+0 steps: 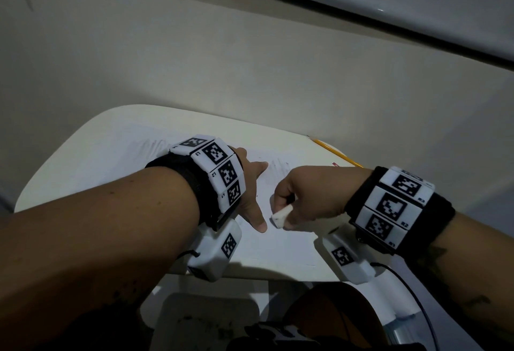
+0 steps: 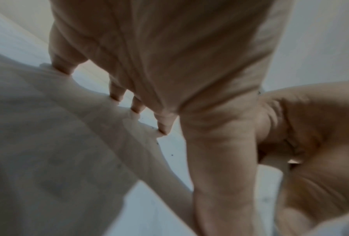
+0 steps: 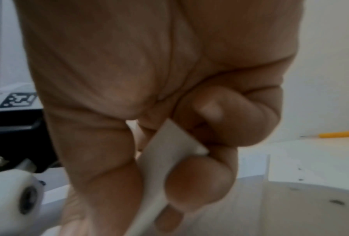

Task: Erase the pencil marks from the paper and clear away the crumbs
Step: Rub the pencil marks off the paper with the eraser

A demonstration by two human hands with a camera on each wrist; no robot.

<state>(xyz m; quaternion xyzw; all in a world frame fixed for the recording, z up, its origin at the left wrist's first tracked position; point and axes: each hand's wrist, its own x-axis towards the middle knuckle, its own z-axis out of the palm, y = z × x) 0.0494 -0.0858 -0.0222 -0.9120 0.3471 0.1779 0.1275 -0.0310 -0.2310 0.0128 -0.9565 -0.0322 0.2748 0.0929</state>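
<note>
Mid-frame: left hand (image 1: 250,183) flat, pinning paper (image 1: 289,242); right hand (image 1: 308,197) pinches eraser (image 1: 280,217); faint pencil marks (image 1: 275,168) remain, erasing unfinished.

Paper (image 1: 278,239): thin white sheet, matt, lightly creased at its far left.
Eraser (image 1: 280,217): white, matt, probably rubber or vinyl; worn, smudged tip.
Table (image 1: 83,161): white, smooth, faint sheen, likely plastic.
Pencil (image 1: 336,153): yellow painted coat, slightly glossy.
Wrist bands (image 1: 442,208): black cloth, matt, carrying smooth white plastic blocks with printed black patterns.
</note>
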